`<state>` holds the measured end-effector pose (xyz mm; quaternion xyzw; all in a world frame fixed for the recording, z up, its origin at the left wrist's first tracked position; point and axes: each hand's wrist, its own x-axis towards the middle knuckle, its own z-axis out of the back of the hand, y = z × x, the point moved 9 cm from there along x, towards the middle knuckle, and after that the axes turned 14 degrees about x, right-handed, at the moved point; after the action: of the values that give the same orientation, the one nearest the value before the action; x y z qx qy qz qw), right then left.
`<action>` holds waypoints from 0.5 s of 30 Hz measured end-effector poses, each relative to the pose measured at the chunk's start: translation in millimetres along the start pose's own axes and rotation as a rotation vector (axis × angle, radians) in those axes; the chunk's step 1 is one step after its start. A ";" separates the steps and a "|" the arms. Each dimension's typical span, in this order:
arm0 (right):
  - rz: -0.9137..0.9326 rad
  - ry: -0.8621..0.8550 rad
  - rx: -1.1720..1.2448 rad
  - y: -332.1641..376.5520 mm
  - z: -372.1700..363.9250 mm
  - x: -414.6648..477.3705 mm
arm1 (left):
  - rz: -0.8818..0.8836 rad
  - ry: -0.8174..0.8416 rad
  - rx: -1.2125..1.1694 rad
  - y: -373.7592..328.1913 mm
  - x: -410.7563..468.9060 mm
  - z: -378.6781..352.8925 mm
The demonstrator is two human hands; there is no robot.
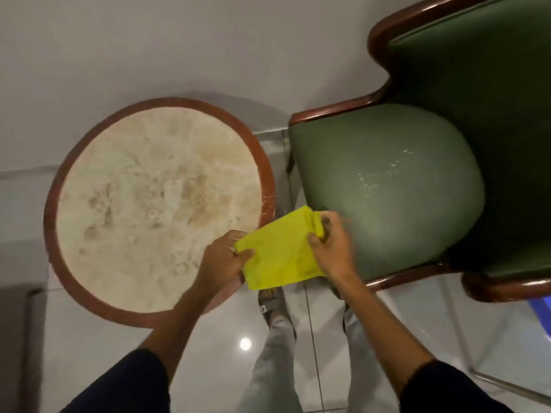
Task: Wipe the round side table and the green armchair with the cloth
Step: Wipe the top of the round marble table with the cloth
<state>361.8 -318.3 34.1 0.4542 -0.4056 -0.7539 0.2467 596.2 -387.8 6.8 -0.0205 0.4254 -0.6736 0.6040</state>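
Both arms extended forward. Left hand (222,259) and right hand (331,244) each closed, fingers pinching, thumbs uppermost, hands near together.

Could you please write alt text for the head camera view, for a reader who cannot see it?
Seen from above, a person's left hand and right hand hold a folded yellow cloth in the air between a round side table with a pale mottled top and a green armchair with a wooden frame. Pale specks mark the seat.

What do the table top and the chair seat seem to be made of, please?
The table top looks like polished stone, perhaps marble: cream with brown mottling, inside a reddish wooden rim. The chair seat looks like green leather or vinyl, smooth with a faint sheen.
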 end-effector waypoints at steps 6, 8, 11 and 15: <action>0.168 -0.160 -0.422 -21.2 -104.1 23.0 | -0.199 -0.201 0.641 61.3 47.8 49.9; 0.139 -0.320 -0.469 -28.4 -120.0 13.3 | -0.275 -0.329 0.691 59.3 72.9 65.6; 0.106 -0.384 -0.440 -41.9 -159.8 -0.2 | -0.235 -0.351 0.821 70.1 118.8 71.5; -0.004 -0.363 -0.447 -57.4 -191.1 30.1 | -0.191 -0.337 0.909 103.7 150.3 64.6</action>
<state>516.6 -383.1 -77.8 0.2467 -0.2659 -0.8942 0.2625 673.2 -538.7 -87.2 0.0973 -0.0188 -0.8305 0.5481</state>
